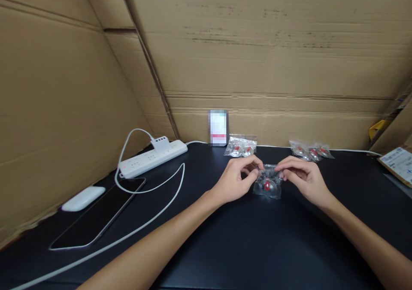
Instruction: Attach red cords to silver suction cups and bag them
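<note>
A small clear plastic bag (268, 188) is pinched at its two upper corners, just above the black tabletop. Inside it lies a round, shiny item with a red mark; its exact kind is hard to make out. My left hand (240, 178) grips the left corner between thumb and fingers. On the opposite corner, my right hand (304, 179) has its thumb and fingers closed. Behind my left hand are similar bags (241, 146) with red-marked round items. Several more such items sit in clear bags (311, 150) behind my right hand.
A blurred-screen device (218, 128) leans on the cardboard wall (257, 67). At left are a white power strip (154, 159) with a charger (160, 143), a looping cable (161, 208), a dark phone (98, 217) and a white case (83, 198). A labelled packet (398, 163) lies far right.
</note>
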The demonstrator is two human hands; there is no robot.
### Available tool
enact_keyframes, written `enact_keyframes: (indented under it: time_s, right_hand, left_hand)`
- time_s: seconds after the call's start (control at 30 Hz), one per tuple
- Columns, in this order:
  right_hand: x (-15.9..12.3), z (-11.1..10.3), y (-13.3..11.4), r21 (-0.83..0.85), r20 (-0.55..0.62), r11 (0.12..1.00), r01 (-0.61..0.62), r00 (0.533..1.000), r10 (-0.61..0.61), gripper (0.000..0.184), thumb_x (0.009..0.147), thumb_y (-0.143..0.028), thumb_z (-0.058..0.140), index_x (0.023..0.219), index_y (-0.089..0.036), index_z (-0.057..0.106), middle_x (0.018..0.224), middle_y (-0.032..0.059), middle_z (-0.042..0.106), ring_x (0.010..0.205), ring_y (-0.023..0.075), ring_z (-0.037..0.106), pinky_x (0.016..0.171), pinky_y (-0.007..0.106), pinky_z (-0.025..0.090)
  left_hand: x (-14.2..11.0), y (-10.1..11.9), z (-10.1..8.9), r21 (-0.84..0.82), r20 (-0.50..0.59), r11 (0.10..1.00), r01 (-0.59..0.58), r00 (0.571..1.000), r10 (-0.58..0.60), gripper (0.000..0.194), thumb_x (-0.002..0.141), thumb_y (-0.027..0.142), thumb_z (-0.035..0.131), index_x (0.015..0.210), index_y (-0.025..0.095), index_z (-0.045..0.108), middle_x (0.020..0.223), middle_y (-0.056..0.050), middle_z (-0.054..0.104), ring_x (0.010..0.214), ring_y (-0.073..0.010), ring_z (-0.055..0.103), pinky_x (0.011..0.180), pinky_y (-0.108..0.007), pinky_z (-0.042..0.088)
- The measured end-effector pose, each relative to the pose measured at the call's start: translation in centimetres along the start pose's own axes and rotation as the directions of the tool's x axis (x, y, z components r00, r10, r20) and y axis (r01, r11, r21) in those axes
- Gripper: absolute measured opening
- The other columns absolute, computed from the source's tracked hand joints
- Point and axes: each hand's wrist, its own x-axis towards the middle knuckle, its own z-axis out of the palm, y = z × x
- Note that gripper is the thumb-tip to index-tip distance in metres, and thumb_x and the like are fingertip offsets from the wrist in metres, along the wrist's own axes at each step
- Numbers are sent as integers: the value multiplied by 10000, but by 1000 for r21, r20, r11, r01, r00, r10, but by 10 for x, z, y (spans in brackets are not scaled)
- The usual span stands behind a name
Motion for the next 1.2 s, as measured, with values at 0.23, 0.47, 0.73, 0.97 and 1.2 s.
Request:
enact_keyframes:
  time_s: [0.23, 0.47, 0.73, 0.97, 1.2]
  right_hand:
    - [1, -1, -1, -147, 23, 988, 53, 998, -50, 181, 894, -291, 597, 856, -228, 762, 935, 78, 688, 873, 217, 640, 797, 368, 509]
    - [0, 2, -1, -117, -6, 992, 39, 999, -40, 156, 885, -283, 606, 765, -209, 673, 957, 67, 664, 889, 207, 630, 834, 363, 491]
    - [2, 4, 12, -95, -65, 985, -144, 988, 138, 205, 895, -379, 591, 913, -186, 654, 855, 56, 658, 784, 187, 609, 734, 318, 493]
    - [1, 3, 15, -164, -49, 979, -120, 992, 114, 195, 877, -368, 618, 845, -181, 666, 794, 39, 658, 718, 168, 578, 691, 301, 475]
    - [0, 6, 12, -161, -8, 981, -109, 994, 109, 192, 876, -361, 626, 942, -184, 658, 845, 43, 661, 736, 166, 589, 702, 298, 488]
  left_hand:
    - [-1, 6, 2, 123, -67, 991, -59, 995, 68, 122, 867, 188, 518, 866, 171, 639, 807, -33, 654, 745, -151, 618, 703, -284, 519]
    - [0, 5, 4, 57, -80, 998, -33, 996, 38, 164, 877, 214, 541, 1022, 188, 614, 865, -40, 686, 793, -162, 656, 721, -282, 523]
    - [0, 8, 4, 75, -52, 996, -50, 997, 54, 156, 895, 199, 522, 1014, 182, 621, 876, -37, 681, 811, -158, 652, 715, -269, 515]
    - [0, 2, 5, 98, -38, 992, 80, 996, -76, 271, 892, 354, 584, 1097, 181, 620, 865, -40, 665, 685, -138, 605, 614, -251, 487]
    - [2, 0, 6, 124, -13, 990, 68, 998, -67, 181, 925, 296, 533, 861, 164, 638, 774, -5, 640, 669, -119, 564, 613, -234, 433]
